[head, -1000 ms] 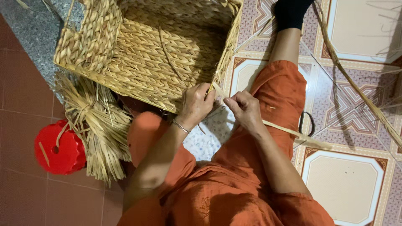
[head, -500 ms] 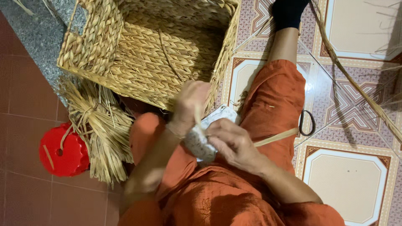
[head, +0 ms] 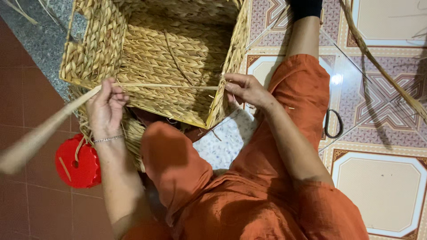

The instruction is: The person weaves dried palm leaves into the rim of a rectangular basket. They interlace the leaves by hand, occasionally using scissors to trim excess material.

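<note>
A square woven straw basket rests tilted against my legs, its opening facing me. My left hand is closed on a long flat straw strand and holds it taut to the left across the basket's near edge; the strand's loose end runs off toward the lower left. My right hand pinches the basket's near right corner where the strand enters the weave. A thin bracelet sits on my left wrist.
A red plastic lid-like object lies on the floor at lower left beside a bundle of dry straw. Black scissors lie on the patterned tiles to the right. More long strands cross the floor at upper right.
Both hands were together at the basket's near corner. Since then my left hand has swung out to the left, drawing the strand tight across the basket's edge; my right hand stayed at the corner.
</note>
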